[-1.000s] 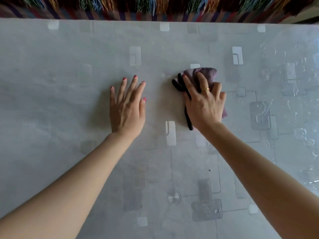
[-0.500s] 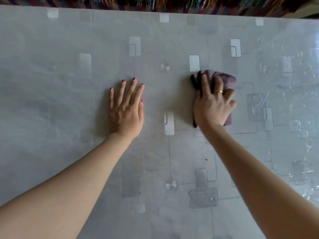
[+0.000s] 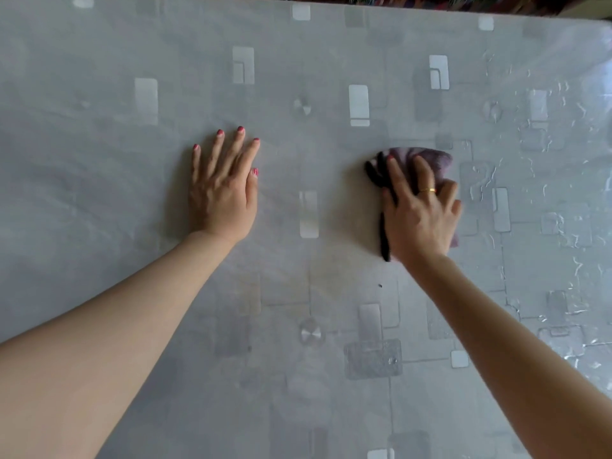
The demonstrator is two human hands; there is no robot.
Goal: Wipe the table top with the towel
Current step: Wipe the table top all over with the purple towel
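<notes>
Left hand (image 3: 222,190) lies flat on the table top (image 3: 99,160) mid-frame; right hand (image 3: 419,215) sits on the towel (image 3: 433,160), right of centre.

I see a grey covering (image 3: 99,200) with pale rectangles filling nearly the whole frame. Glare whitens its wrinkled film at the right edge. Along the top right, a dark multicoloured striped fabric (image 3: 463,1) shows.

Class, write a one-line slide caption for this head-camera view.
Right hand presses a purple towel on the grey table top; left hand rests flat.
</notes>
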